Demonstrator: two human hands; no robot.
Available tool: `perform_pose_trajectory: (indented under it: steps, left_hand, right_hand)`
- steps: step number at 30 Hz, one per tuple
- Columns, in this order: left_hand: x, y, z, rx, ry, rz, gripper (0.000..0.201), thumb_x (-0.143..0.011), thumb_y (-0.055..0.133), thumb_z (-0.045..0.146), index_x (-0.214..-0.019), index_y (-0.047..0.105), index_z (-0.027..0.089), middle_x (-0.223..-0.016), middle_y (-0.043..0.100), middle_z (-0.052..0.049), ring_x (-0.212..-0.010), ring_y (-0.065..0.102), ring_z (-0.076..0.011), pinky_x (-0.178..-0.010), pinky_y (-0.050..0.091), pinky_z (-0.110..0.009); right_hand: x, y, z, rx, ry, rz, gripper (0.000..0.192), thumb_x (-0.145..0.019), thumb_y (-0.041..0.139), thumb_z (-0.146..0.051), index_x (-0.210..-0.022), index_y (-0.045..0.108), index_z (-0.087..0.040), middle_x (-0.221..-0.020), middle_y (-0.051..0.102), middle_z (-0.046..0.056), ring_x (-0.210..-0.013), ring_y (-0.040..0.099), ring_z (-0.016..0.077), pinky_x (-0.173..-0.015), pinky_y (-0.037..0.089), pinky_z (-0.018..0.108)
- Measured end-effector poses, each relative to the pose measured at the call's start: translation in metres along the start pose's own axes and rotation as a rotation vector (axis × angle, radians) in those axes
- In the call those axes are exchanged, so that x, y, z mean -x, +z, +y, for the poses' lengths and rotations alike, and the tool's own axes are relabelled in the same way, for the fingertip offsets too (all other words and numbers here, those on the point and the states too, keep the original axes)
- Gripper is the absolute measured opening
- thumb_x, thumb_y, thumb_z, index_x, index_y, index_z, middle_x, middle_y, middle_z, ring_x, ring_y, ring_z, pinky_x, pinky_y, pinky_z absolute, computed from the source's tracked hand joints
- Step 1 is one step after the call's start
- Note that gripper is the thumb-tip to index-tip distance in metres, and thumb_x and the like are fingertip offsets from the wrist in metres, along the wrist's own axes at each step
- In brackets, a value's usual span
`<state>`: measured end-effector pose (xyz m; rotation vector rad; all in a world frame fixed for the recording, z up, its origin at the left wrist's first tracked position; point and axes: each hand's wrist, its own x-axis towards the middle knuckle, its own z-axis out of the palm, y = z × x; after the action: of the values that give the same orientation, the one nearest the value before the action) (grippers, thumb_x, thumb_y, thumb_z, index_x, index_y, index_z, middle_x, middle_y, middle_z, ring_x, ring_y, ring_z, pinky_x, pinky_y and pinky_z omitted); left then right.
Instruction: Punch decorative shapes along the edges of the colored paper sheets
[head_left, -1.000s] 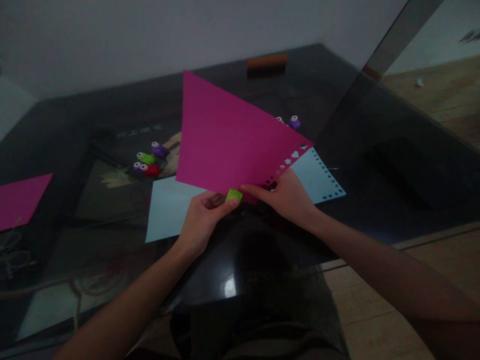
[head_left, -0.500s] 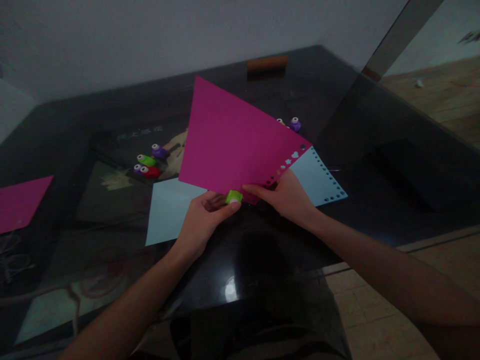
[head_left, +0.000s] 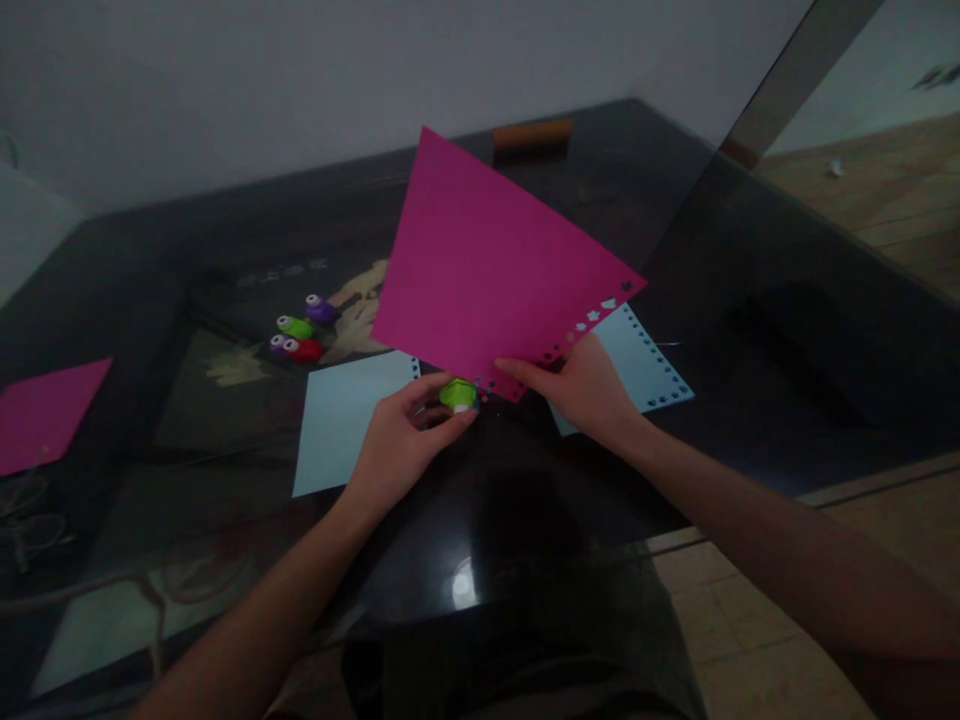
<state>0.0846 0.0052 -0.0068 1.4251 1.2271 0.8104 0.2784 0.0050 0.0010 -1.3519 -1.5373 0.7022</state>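
Note:
Between the thumb and fingers of my left hand (head_left: 409, 425) is a green craft punch (head_left: 459, 394) with a white button. My right hand (head_left: 589, 385) pinches the lower right edge of a magenta sheet of paper (head_left: 495, 260), thumb on top. Shaped holes run along that edge, and the sheet is tilted up above the table. Its lowest corner is close to the punch; whether they touch I cannot tell. Beneath it lie a light blue sheet (head_left: 337, 420) on the left and a light blue sheet (head_left: 637, 365) with punched edges on the right.
Several more craft punches, among them a purple one (head_left: 321, 309), a green one (head_left: 295, 327) and a red one (head_left: 304, 351), stand on the dark glossy table (head_left: 525, 520). Another magenta sheet (head_left: 52, 415) lies at far left. A brown roll (head_left: 532, 135) rests at the back.
The magenta sheet has moved up and right, away from the green punch, and more of its punched lower edge shows. My left hand with the punch has shifted slightly left.

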Motion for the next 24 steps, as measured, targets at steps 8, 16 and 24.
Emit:
perform_pose_trajectory:
  steps: [8,16,24]
  left_hand:
    - [0.001,0.000,-0.004,-0.216,0.123,-0.040,0.044,-0.072,0.066,0.022,-0.114,0.059,0.013,-0.110,0.067,-0.010,-0.096,0.064,-0.0203,-0.089,0.052,-0.038]
    - [0.001,-0.003,-0.011,-0.405,0.274,-0.015,0.046,-0.073,0.059,0.015,-0.119,0.057,0.016,-0.114,0.065,-0.008,-0.103,0.062,-0.0216,-0.093,0.049,-0.040]
    - [0.000,-0.004,-0.009,-0.605,0.407,0.028,0.040,-0.073,0.057,0.011,-0.112,0.060,0.017,-0.112,0.066,-0.008,-0.104,0.060,-0.0229,-0.095,0.045,-0.041]
  right_hand:
    - [-0.001,-0.003,-0.001,-0.013,0.021,0.013,0.016,-0.075,0.069,-0.028,-0.086,0.067,-0.018,-0.089,0.073,0.007,-0.087,0.066,0.0250,-0.076,0.051,0.035]
    - [-0.001,-0.004,-0.001,-0.015,0.014,0.006,0.014,-0.076,0.068,-0.030,-0.084,0.067,-0.018,-0.088,0.073,0.006,-0.090,0.065,0.0255,-0.079,0.050,0.036]
    - [0.000,-0.006,-0.002,-0.025,0.021,0.002,0.015,-0.076,0.069,-0.028,-0.087,0.067,-0.019,-0.092,0.073,0.006,-0.090,0.065,0.0246,-0.079,0.050,0.034]
